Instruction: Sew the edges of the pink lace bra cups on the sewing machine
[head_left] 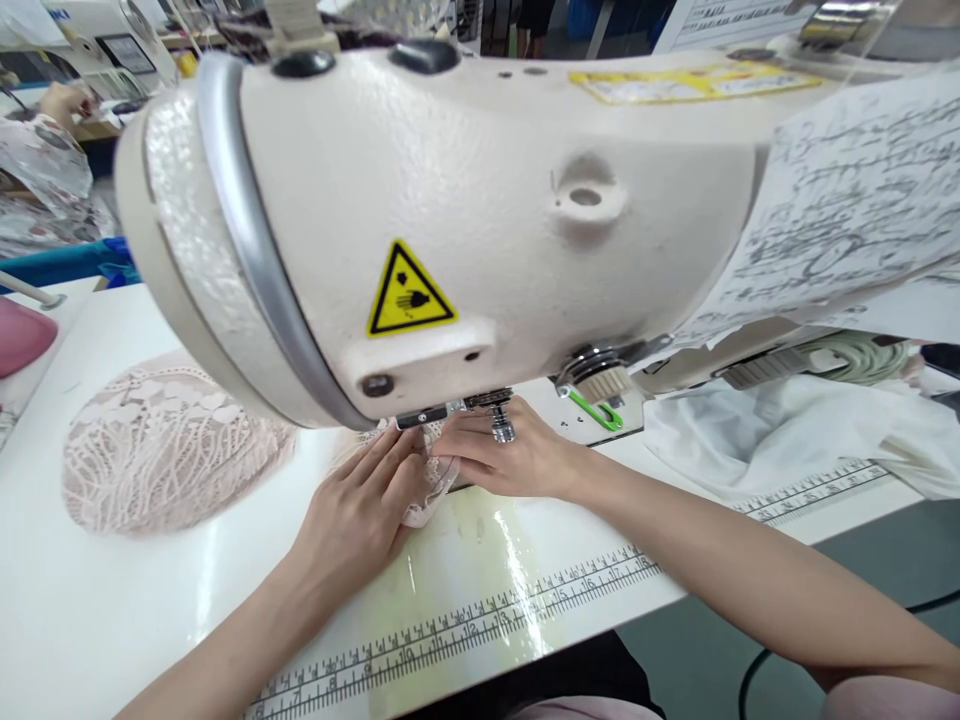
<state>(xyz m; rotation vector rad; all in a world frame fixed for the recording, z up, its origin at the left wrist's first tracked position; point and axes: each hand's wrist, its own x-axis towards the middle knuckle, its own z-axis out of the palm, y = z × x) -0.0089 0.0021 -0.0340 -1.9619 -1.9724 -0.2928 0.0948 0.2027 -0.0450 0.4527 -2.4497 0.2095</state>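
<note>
Below the sewing machine [480, 220], lace fabric [433, 498] lies on the white surface [135, 600] between the left hand [367, 492] and the right hand [517, 450], each touching it (whether either grip is clamped on it cannot be told). A second lace piece [165, 455] rests farther left; white cloth [757, 435] lies at right.
</note>
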